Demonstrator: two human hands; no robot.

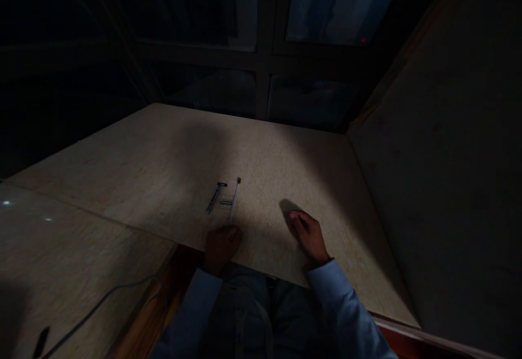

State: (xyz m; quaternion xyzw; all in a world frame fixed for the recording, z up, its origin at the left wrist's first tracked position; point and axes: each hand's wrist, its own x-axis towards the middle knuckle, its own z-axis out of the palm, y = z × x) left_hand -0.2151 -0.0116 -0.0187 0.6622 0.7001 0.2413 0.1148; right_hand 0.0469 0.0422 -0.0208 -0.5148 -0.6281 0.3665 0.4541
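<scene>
A toothbrush (235,198) with a pale handle and a dark head lies on the stone-like tabletop, its head pointing away from me. To its left is a safety razor (216,198), set at a slant. Between them, close against the brush handle, lies a small dark bar (225,203), too small to name. My left hand (222,243) rests closed at the table's near edge, just below the handle's lower end; whether it touches the handle I cannot tell. Off to the right, my right hand (309,234) is loosely closed above the tabletop, with nothing seen in it.
Dark window panes (204,84) stand behind the tabletop (261,152). A wall panel (448,174) rises along the right side. At lower left a cable (101,299) crosses another stone-like surface, near a gap with wood below. The light is dim, with shadows.
</scene>
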